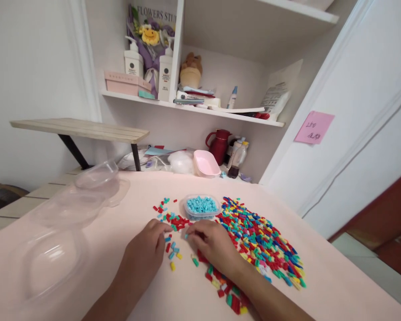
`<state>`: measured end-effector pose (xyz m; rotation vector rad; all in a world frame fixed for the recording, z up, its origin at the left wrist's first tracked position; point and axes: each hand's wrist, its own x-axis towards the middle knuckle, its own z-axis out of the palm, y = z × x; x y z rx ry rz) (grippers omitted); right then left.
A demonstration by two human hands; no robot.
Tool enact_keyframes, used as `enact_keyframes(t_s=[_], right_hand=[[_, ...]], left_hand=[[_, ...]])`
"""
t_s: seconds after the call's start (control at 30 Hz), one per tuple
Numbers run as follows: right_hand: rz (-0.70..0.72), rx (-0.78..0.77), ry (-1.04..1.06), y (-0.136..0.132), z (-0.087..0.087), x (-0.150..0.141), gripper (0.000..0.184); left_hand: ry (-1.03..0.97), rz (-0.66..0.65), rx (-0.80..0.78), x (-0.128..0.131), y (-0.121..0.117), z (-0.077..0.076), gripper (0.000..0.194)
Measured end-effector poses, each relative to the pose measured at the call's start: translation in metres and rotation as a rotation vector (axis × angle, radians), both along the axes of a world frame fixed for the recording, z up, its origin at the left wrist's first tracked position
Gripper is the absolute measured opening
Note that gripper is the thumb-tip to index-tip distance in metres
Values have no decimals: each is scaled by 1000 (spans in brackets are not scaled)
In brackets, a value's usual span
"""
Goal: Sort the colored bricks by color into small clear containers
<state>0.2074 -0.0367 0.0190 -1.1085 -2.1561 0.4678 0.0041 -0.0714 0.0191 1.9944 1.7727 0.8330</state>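
Note:
A wide heap of small coloured blocks, red, blue, yellow and green, lies on the pale pink table. Behind it stands a small clear tub of light-blue blocks. My left hand rests on the table with fingers curled, its fingertips at a small cluster of red and blue pieces. My right hand lies palm down beside it, fingers bent and pinched together over the pieces near the tub. What either hand holds is hidden.
Clear plastic bowls and lids sit at the left. A pink dish, a red jug and bottles stand at the back. Shelves with bottles and a bouquet hang above. A pink note is stuck on the right wall.

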Motion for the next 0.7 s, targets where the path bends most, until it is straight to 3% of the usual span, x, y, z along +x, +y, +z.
enact_keyframes(t_s=[0.13,0.27,0.5,0.7], right_hand=[[-260,-53,387,16,10,17,27],[-313,-90,468,31,12,30,38],[-173,-85,442,16,9,31,31],[95,-4,137,-8,10,6,26]], left_hand=[[-41,31,-18,0,1,-2,35],[-76,50,-26,3,2,-3,35],[-265,140,-46,-1,4,1,33],[-526,222,-76,-3,3,7,28]])
